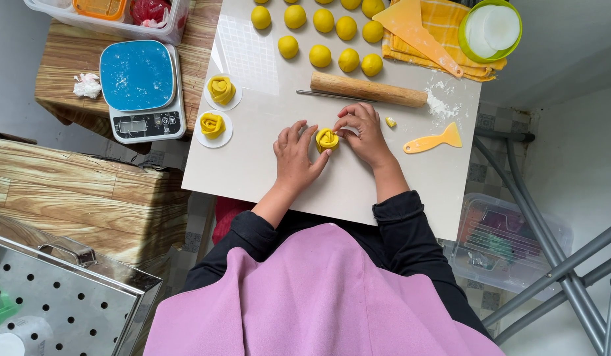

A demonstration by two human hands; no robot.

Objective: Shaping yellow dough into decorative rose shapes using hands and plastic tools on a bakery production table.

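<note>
A yellow dough rose (327, 140) sits on the white board (252, 158) between both hands. My left hand (295, 158) cups its left side with the thumb against it. My right hand (365, 134) pinches a petal on its right edge with the fingertips. Two finished dough roses (221, 89) (212, 124) rest on round white papers at the board's left edge. Several yellow dough balls (320, 56) lie in rows at the far side. A wooden rolling pin (368, 89) lies just beyond my hands.
A blue-topped kitchen scale (140, 89) stands on a wooden table to the left. A yellow fish-shaped scraper (432, 141), a yellow cloth with a flat scraper (444, 29) and a green bowl (490, 28) are at the right. A perforated steel tray (61, 296) is at lower left.
</note>
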